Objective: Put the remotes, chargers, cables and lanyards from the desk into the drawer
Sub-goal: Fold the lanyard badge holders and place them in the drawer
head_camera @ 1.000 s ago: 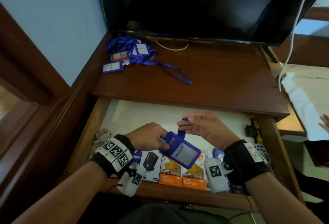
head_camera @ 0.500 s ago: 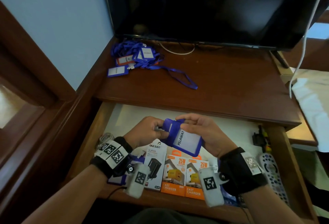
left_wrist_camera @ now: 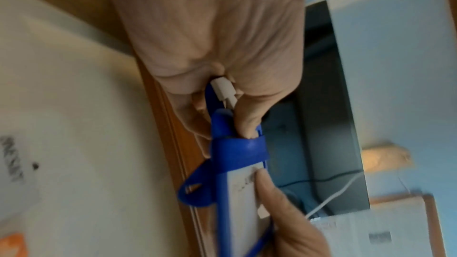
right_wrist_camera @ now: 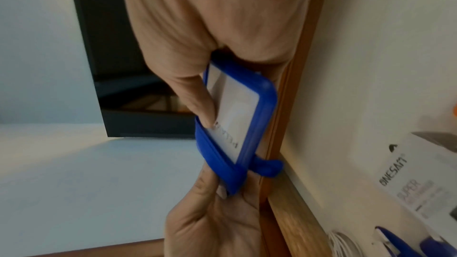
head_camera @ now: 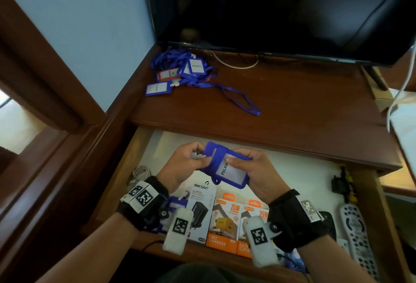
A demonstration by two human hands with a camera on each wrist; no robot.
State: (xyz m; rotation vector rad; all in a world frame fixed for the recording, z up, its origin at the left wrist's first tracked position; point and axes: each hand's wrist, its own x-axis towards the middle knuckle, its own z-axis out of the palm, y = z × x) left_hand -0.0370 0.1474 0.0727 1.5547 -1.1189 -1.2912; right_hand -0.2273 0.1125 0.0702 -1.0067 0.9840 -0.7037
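Note:
Both my hands hold one blue lanyard badge holder [head_camera: 227, 170] above the open drawer [head_camera: 292, 170]. Its blue strap is wound around the top of the holder. My left hand [head_camera: 198, 156] pinches the white clip [left_wrist_camera: 223, 90] and the strap end at the holder's top. My right hand [head_camera: 238, 159] grips the holder [right_wrist_camera: 237, 114] with its thumb pressed on the white card face. A pile of several blue lanyards [head_camera: 180, 73] lies at the desk's back left, one strap trailing to the right.
Inside the drawer lie charger boxes [head_camera: 222, 222] along the front, a coiled white cable [head_camera: 140, 173] at the left, a grey remote [head_camera: 358, 231] and black cables [head_camera: 342, 183] at the right. A dark TV [head_camera: 270, 12] stands at the desk's back.
The right hand has let go of the raised strap loop and now grips the badge holder itself. The strap is now wound around the holder, which has turned more upright between the hands.

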